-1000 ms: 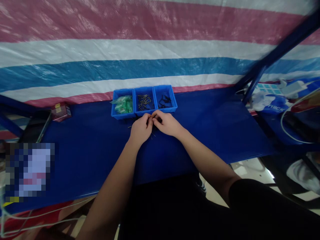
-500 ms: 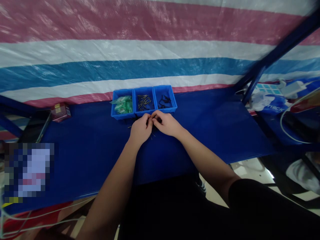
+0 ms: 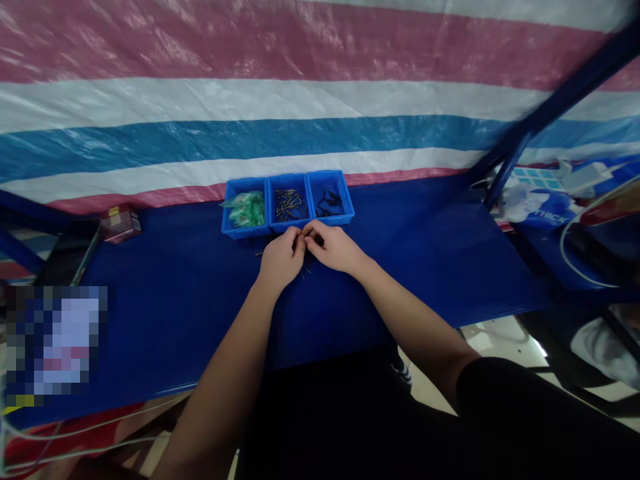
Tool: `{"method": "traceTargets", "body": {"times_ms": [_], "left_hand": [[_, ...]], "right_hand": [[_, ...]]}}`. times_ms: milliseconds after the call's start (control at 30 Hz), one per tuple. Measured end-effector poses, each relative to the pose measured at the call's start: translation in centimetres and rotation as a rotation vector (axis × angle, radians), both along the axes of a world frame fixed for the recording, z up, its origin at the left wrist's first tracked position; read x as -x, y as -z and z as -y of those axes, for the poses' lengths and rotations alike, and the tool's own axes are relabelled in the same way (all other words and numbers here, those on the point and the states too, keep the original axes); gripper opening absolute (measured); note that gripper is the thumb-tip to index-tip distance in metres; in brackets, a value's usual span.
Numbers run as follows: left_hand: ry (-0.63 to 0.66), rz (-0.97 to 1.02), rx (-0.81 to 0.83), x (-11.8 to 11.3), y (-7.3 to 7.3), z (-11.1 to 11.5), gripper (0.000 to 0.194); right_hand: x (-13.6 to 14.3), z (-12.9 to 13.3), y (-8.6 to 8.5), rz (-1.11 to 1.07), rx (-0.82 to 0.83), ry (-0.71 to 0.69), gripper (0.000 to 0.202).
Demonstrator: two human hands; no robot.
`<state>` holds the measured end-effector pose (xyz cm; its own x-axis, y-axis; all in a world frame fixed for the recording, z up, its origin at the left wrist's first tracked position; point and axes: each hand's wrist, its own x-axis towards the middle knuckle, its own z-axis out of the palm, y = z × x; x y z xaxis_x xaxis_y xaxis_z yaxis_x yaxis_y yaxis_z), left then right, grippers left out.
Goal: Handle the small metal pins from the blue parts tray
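My left hand (image 3: 283, 257) and my right hand (image 3: 334, 247) meet fingertip to fingertip just in front of three blue bins. Both are closed in a pinch, and whatever sits between the fingers is too small and hidden to name. Thin pieces like screws (image 3: 307, 270) lie on the table beneath the hands. In the left bin (image 3: 245, 233) are green-tinted clear plastic packets (image 3: 247, 210). Several brass-coloured screws (image 3: 289, 203) fill the middle bin. Small black parts (image 3: 329, 200) lie in the right bin (image 3: 345, 219).
The hands work over a blue table (image 3: 425, 267). A dark red box (image 3: 120, 223) and a dark flat tray-like object (image 3: 70, 253) stand at the left. A blue metal post (image 3: 507, 170) rises at the right, beside plastic bags (image 3: 540, 200). Striped sheeting (image 3: 300, 100) hangs behind.
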<state>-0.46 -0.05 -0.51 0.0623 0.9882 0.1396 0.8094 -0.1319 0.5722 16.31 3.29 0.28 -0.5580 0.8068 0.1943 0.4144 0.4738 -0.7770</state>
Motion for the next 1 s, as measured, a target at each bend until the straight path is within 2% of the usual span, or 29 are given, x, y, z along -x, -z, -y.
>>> {"method": "traceTargets", "body": {"times_ms": [1000], "left_hand": [[0.013, -0.006, 0.001, 0.04, -0.01, 0.00, 0.027]], "right_hand": [[-0.12, -0.09, -0.07, 0.024, 0.000, -0.004, 0.018]]}}
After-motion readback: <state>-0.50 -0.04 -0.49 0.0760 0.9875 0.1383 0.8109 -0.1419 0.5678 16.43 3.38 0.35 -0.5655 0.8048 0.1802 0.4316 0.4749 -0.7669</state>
